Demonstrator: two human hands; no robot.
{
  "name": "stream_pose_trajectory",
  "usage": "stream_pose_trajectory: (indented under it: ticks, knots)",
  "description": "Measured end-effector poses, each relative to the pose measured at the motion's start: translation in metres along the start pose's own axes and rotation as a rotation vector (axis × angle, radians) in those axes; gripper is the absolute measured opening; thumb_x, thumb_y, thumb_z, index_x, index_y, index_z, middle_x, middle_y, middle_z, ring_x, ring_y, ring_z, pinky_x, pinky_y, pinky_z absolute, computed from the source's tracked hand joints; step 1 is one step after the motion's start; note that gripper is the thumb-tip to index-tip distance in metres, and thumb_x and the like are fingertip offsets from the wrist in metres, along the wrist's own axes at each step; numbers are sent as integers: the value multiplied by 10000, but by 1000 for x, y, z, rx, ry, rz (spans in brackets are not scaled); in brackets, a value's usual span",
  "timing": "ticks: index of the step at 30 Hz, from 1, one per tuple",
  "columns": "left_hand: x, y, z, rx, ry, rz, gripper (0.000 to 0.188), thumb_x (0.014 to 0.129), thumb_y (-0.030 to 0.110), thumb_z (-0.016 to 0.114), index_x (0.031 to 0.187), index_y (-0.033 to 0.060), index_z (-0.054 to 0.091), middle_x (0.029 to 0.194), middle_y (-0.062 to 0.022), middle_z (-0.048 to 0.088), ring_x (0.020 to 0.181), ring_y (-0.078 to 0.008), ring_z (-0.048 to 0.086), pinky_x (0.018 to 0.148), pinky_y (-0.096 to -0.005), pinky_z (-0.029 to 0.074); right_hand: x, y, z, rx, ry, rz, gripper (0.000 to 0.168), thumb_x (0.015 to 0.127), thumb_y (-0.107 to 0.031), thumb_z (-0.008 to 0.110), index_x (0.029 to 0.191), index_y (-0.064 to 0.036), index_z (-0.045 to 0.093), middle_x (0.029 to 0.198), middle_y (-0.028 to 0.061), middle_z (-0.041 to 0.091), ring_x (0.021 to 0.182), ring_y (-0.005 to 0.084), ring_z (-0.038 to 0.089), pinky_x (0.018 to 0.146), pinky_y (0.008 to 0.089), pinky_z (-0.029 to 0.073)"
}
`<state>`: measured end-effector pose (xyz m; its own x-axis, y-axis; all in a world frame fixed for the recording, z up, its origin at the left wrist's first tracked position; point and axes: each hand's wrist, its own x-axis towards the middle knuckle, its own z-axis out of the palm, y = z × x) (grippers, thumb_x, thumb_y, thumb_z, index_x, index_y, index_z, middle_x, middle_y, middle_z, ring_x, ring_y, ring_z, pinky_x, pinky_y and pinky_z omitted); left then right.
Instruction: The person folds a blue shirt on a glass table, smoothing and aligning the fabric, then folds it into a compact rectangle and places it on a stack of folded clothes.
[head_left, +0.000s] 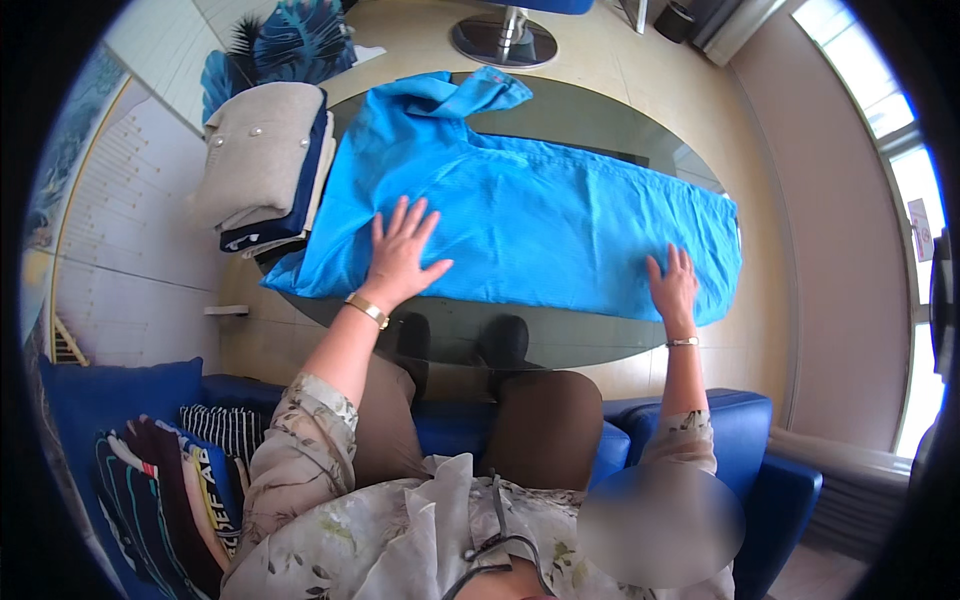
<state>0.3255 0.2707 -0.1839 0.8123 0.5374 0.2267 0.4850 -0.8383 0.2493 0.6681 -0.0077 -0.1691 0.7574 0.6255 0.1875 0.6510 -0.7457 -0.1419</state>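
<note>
A bright blue garment (510, 217) lies spread lengthwise across an oval glass table (480, 330). Its upper left part is bunched, with a sleeve-like end (487, 94) crossing over the far edge of the cloth. My left hand (401, 251) rests flat on the cloth's left half, fingers apart and holding nothing. Towards the right end, my right hand (674, 285) lies palm down on the same cloth near its front edge, with its fingers slightly apart. Wrinkles run through the fabric between both hands.
A stack of folded knitwear (262, 161) stands at the table's left, against the blue cloth. Several more folded clothes (172, 487) lie on the blue sofa (712, 435) to my left. Blue decorative leaves (300, 45) stand at the far left. A round chair base (505, 37) sits beyond the table.
</note>
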Motion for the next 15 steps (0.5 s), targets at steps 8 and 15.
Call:
stream_pose_trajectory:
  ticks: [8,15]
  knots:
    - [28,24,23,-17,-4,-117,666,804,460,630,1349,118,457,1470,-150,311,1388,-348,207,1094,-576,135,50,-215,29,573,-10,-573,346,831,-198,644,1118,-12,591,1123,206,606,1105,386,535,935,426,437]
    - [30,12,32,-89,82,-45,690,768,500,656,1299,90,494,1446,-172,310,1369,-376,211,1054,-640,150,134,-314,51,347,109,-803,479,746,-143,693,1202,-143,548,1299,117,504,1207,339,458,938,446,421]
